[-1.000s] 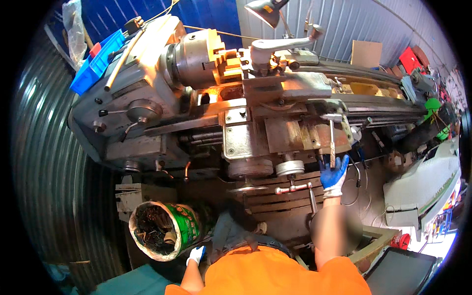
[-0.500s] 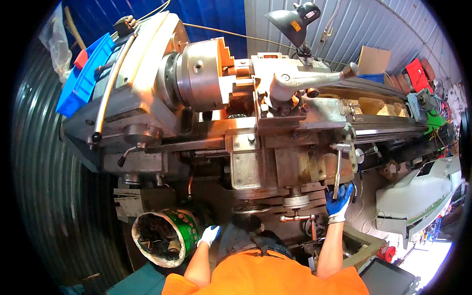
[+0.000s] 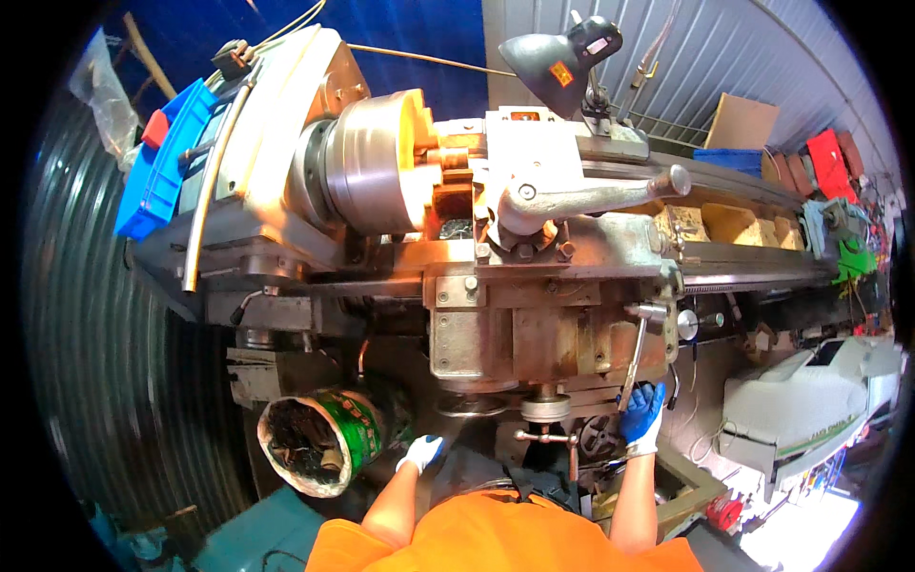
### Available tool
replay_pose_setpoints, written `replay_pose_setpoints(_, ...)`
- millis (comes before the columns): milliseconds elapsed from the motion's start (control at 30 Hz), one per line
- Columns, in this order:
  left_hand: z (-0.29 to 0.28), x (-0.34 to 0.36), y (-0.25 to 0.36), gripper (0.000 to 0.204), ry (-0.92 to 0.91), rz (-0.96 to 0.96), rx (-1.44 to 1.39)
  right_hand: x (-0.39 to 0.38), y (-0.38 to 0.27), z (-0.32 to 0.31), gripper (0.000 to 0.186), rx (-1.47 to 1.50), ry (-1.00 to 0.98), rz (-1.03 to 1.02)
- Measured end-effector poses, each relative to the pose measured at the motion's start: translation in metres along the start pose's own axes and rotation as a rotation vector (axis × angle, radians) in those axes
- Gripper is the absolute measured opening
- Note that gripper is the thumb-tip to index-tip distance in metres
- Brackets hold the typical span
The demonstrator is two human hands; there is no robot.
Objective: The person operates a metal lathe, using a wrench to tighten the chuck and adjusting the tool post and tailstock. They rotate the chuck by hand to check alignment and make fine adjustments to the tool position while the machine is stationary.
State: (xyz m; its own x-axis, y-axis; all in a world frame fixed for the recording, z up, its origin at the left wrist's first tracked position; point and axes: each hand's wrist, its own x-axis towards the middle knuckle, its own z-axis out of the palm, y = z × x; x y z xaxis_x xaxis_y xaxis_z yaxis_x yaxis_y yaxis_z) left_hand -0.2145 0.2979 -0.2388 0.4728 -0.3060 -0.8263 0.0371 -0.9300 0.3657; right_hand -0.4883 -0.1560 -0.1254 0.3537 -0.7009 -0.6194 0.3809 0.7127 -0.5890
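At the front right of the metal lathe point(image 3: 558, 334), my right hand point(image 3: 641, 418) wears a blue-and-white glove. Its fingers are bent around the lower end of a slanted steel lever point(image 3: 635, 357) on the carriage. My left hand point(image 3: 421, 452), gloved alike, rests low by my body beside a green bucket point(image 3: 355, 434), fingers loosely stretched with nothing visible in them. The chuck point(image 3: 372, 164) looks smooth and its jaws point(image 3: 419, 153) are smeared, as if turning. Close to it stands the tool post point(image 3: 529, 195) with its thick clamping handle point(image 3: 610, 195).
A black lamp point(image 3: 558, 71) hangs over the carriage. The handwheel point(image 3: 546, 408) and crank handle point(image 3: 545, 437) stick out toward me. Dark scraps fill the bucket. A blue tray point(image 3: 167, 167) lies on the headstock; a pale machine cover point(image 3: 796, 400) stands at right.
The carriage, tool post and lamp have shifted left toward the chuck, my right hand with them. The lever slants more. The chuck's hole no longer shows, and its jaws are blurred.
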Motion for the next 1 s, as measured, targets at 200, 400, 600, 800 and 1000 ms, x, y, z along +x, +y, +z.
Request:
replay_pose_setpoints(200,0.055,-0.002,0.017,0.051,0.067,-0.126,-0.321,0.007,-0.013,0.011,0.035,0.008,-0.045,0.13)
replay_pose_setpoints(400,0.111,0.009,0.002,0.033,0.129,-0.079,-0.455,0.024,-0.014,-0.017,0.03,-0.629,-0.243,-0.085)
replay_pose_setpoints(600,0.134,0.003,-0.007,0.037,0.117,-0.059,-0.454,0.021,-0.012,-0.007,0.024,-0.377,-0.241,0.016)
replay_pose_setpoints(800,0.108,-0.019,0.042,0.037,0.153,0.008,-0.257,0.013,-0.013,0.009,0.033,-0.261,-0.137,0.101)
replay_pose_setpoints(1000,0.109,-0.02,0.045,0.04,0.085,-0.056,-0.41,0.02,-0.012,0.0,0.041,-0.505,-0.264,0.013)
